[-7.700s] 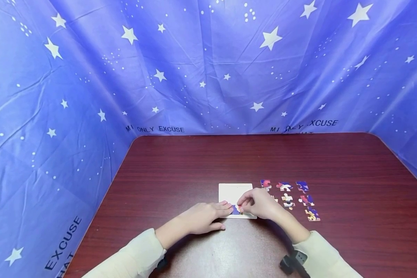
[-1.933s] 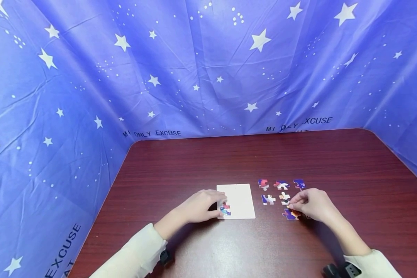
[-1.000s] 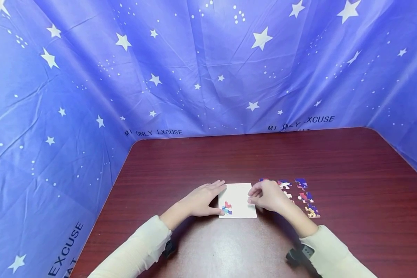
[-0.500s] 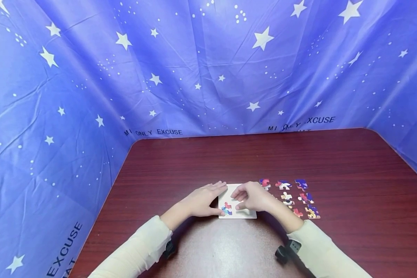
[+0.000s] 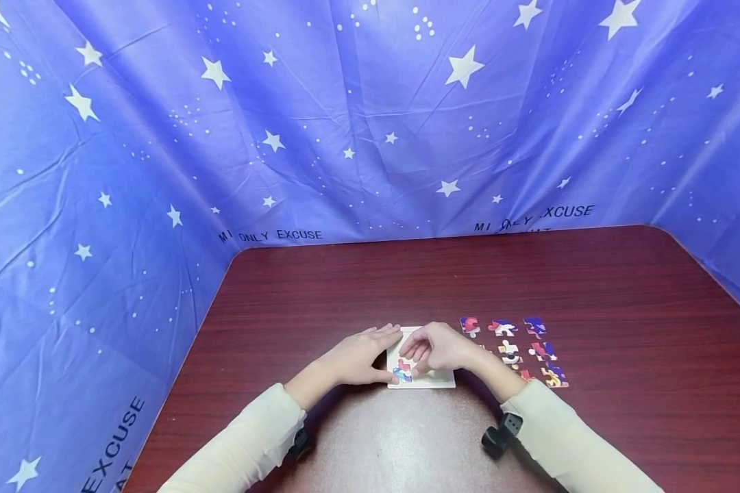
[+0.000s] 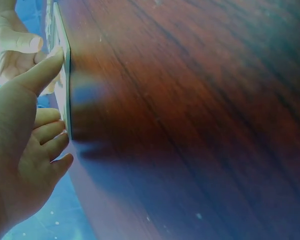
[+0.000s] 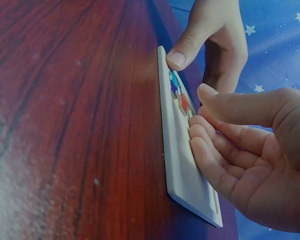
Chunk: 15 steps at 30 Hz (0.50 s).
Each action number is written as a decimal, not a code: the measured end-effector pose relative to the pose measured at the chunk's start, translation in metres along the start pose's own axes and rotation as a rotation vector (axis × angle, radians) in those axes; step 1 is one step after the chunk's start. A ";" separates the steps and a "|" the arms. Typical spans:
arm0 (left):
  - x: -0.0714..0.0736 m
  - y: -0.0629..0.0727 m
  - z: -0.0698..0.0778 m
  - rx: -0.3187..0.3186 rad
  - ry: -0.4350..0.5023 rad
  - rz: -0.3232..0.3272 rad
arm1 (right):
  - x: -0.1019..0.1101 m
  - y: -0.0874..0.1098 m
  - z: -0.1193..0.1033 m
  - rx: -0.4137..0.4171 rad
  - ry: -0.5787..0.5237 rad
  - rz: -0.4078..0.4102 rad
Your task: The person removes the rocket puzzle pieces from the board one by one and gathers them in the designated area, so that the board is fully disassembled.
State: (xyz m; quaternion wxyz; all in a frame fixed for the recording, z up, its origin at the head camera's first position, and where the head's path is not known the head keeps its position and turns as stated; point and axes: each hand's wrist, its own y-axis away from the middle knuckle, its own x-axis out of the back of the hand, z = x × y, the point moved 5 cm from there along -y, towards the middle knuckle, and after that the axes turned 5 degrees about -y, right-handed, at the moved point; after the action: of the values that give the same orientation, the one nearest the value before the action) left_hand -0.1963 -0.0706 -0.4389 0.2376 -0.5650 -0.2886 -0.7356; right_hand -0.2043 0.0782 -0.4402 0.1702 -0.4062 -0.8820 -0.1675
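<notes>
A shallow white puzzle tray [image 5: 442,381] lies on the table, with one red-and-blue jigsaw piece [image 5: 403,370] in its near-left corner. My left hand [image 5: 359,357] rests at the tray's left side, thumb pressing the near-left corner beside that piece and the fingers stretched toward the far-left corner. Over the tray is my right hand [image 5: 436,346]; its loosely bent fingertips come down close beside the piece. In the right wrist view its thumb [image 7: 225,103] stands slightly apart from the fingers, and no piece shows between them.
Right of the tray, several loose jigsaw pieces lie in rough rows, among them a red one [image 5: 470,326], a purple one [image 5: 535,325] and a yellow-and-purple one [image 5: 553,375]. My right forearm partly covers some. A blue star-patterned curtain [image 5: 358,103] surrounds the dark red table [image 5: 321,287].
My right hand has come from the loose pieces onto the tray and moved left toward the piece there. My left hand has spread along the tray's left side.
</notes>
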 end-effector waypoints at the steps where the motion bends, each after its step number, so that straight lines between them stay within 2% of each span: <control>1: 0.000 0.000 0.000 0.001 -0.005 0.000 | 0.000 -0.001 0.001 -0.002 0.004 0.001; 6: 0.000 -0.001 0.000 0.011 -0.026 -0.010 | -0.001 -0.004 0.003 0.006 0.045 0.009; 15: -0.002 0.001 -0.001 0.005 -0.037 -0.009 | -0.004 -0.005 0.003 0.028 0.050 0.023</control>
State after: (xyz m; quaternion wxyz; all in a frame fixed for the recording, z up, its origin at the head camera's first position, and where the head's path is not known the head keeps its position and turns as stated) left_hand -0.1961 -0.0716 -0.4405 0.2302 -0.5766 -0.2976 -0.7252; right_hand -0.2066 0.0738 -0.4456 0.1999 -0.4094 -0.8751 -0.1634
